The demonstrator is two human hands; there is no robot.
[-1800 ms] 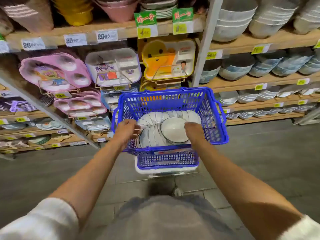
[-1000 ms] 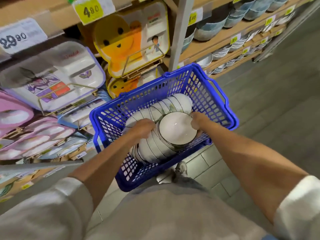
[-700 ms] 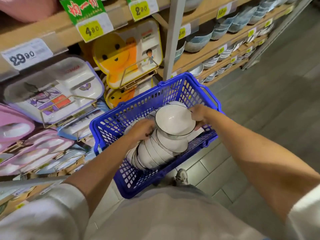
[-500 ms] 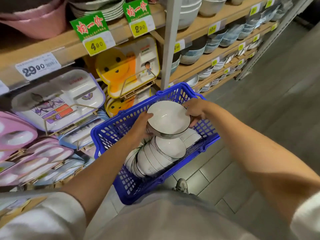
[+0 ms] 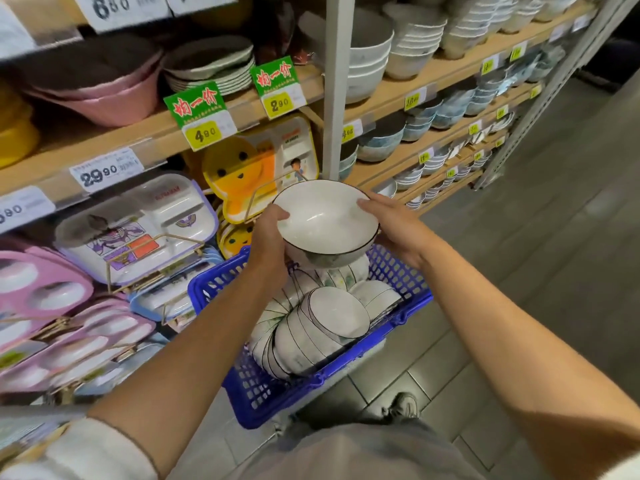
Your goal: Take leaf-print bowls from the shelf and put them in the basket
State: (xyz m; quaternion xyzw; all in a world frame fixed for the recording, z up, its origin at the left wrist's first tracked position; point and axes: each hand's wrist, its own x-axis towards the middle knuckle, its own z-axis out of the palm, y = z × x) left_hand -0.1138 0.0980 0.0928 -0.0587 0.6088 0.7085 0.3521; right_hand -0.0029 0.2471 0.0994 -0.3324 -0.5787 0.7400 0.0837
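Both hands hold one bowl [image 5: 325, 220] above the basket [image 5: 242, 400]. The left hand [image 5: 268, 244] grips its near-left side, thumb over the rim and fingers curled underneath. The right hand [image 5: 391, 225] cups the far-right side, thumb lying along the rim. The bowl is white inside with a thin dark rim, tilted a little toward the camera; a green leaf print shows on the outside below it (whether a second bowl nests under it, I cannot tell).

In the blue basket, more bowls [image 5: 318, 327] lie on their sides, nested in rows, with the same dark rims.

The shelf [image 5: 446, 69] to the right carries stacks of grey and blue bowls on several levels. Left of a grey post [image 5: 337, 84], divided trays [image 5: 138, 223] stand on wire racks, under yellow price tags [image 5: 204, 135]. A shoe [image 5: 401, 407] shows on the tiled floor [image 5: 554, 271].
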